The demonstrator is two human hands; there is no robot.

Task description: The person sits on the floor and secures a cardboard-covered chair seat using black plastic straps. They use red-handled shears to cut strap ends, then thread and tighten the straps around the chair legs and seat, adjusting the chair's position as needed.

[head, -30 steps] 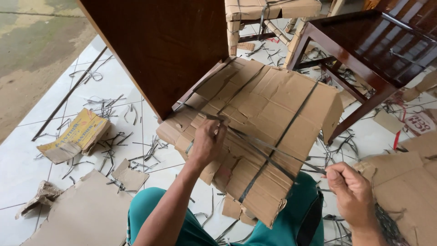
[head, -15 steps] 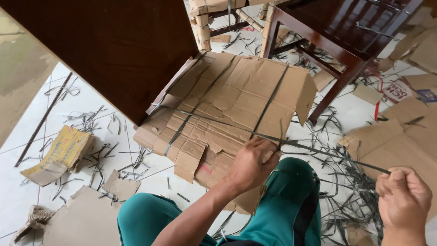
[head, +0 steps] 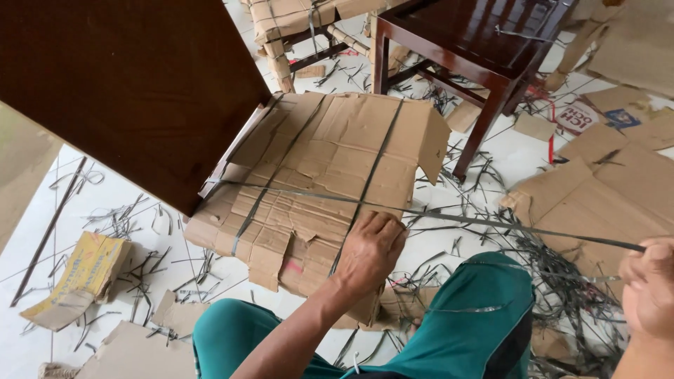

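My left hand (head: 370, 250) lies flat, fingers loose, on the brown cardboard-wrapped chair seat (head: 319, 182); my right hand (head: 649, 288) clenches the taut grey plastic strap (head: 449, 216).

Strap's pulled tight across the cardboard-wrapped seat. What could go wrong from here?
The strap is stretched taut from the cardboard to the right hand; if it snaps or slips free it could whip back. Its thin edge may cut that bare hand. The left hand presses on the cardboard beside the strap, so it could get nicked too.

Bare forearms, no sleeves; teal trousers (head: 484, 316), dark side stripe.
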